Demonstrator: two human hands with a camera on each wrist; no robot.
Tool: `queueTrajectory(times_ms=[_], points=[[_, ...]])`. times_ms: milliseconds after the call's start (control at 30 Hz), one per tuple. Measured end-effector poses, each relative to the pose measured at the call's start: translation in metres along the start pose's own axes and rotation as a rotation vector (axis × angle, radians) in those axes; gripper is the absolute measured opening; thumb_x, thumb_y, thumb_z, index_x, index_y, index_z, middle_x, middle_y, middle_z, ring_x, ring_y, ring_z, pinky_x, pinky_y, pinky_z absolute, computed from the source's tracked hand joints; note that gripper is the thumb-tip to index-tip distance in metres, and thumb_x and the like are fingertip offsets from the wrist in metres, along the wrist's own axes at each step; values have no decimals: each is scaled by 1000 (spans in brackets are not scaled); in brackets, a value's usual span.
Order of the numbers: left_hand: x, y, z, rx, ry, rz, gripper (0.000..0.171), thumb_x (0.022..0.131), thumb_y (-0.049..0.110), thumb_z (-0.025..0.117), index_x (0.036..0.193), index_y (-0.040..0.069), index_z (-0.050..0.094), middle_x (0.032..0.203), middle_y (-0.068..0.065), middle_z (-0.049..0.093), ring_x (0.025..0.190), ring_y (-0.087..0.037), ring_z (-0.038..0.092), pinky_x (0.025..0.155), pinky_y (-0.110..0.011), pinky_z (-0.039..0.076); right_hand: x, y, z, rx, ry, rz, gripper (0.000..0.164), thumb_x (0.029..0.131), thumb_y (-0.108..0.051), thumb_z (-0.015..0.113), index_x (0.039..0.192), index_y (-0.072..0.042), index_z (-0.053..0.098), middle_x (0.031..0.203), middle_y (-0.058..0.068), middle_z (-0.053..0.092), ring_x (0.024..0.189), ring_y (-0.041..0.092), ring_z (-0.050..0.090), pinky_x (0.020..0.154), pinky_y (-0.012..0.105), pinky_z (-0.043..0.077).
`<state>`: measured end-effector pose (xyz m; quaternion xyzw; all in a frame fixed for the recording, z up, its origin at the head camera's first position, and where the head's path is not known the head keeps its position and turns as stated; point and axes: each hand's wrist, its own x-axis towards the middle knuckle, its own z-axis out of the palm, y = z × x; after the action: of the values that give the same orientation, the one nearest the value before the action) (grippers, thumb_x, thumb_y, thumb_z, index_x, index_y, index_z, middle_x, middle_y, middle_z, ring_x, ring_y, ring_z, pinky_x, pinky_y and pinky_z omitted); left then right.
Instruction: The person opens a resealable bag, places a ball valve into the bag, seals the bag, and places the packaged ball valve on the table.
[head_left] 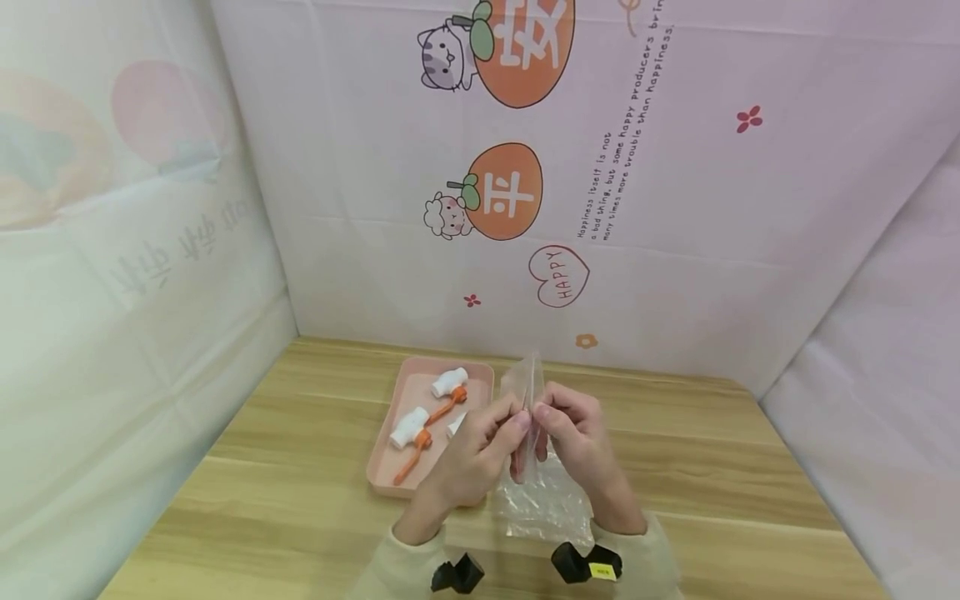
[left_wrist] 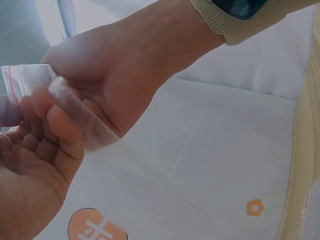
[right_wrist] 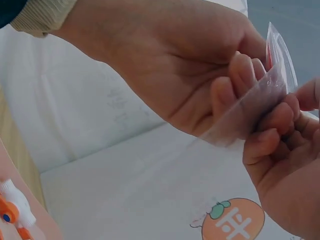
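Note:
Both hands hold a small clear zip bag (head_left: pixel 522 379) upright over the table, between them. On its left face, the left hand (head_left: pixel 480 450) pinches it with thumb and curled fingers. The right hand (head_left: pixel 579 429) pinches the opposite side, thumb close to the other thumb. A red line runs along the bag's edge in the left wrist view, where the film (left_wrist: pixel 90 122) crosses in front of the right hand's fingers. No contents show inside the bag. Beneath the hands lies a stack of clear plastic bags (head_left: pixel 551 508), partly hidden by the right hand.
A pink tray (head_left: pixel 382 462) stands left of the hands. In it lie white ball valves (head_left: pixel 409 427) with orange handles (head_left: pixel 408 463); another white piece is mostly hidden by the left hand. Printed white cloth walls (head_left: pixel 675 275) enclose the wooden table (head_left: pixel 262 492).

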<state>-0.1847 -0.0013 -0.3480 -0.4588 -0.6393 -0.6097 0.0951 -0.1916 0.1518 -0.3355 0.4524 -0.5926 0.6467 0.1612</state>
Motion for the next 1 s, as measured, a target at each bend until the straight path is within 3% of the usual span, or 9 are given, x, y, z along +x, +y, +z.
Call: queueTrajectory(times_ms=[167,433,667,1000], points=[[1,5,2,11,77,46,24,95,-8,35,76,5,43,55,-6,42,46,-10,42,41,-18,39,1,1,11,41,73,-31,20,86,11,36,69,4,44,48,9,39,35,15,37,29,22,31],[6,32,5,2,140,68,24,91,-13,34,74,3,41,52,-6,37,50,2,37,41,-18,36,-1,5,13,-42,133,-63,21,83,14,37,68,1,44,45,4,37,34,9,36,29,18,31],[8,33,6,-18,135,68,23,92,-12,33,76,1,43,58,-10,44,50,-2,41,42,-19,40,-2,5,12,-60,143,-68,21,84,13,37,67,1,44,44,4,36,35,9,36,30,18,31],[7,31,9,-4,181,67,25,91,-14,34,74,2,41,54,-6,36,52,3,36,41,-16,35,-2,5,12,-105,151,-77,22,83,14,38,67,-1,45,45,2,37,36,7,36,31,16,31]])
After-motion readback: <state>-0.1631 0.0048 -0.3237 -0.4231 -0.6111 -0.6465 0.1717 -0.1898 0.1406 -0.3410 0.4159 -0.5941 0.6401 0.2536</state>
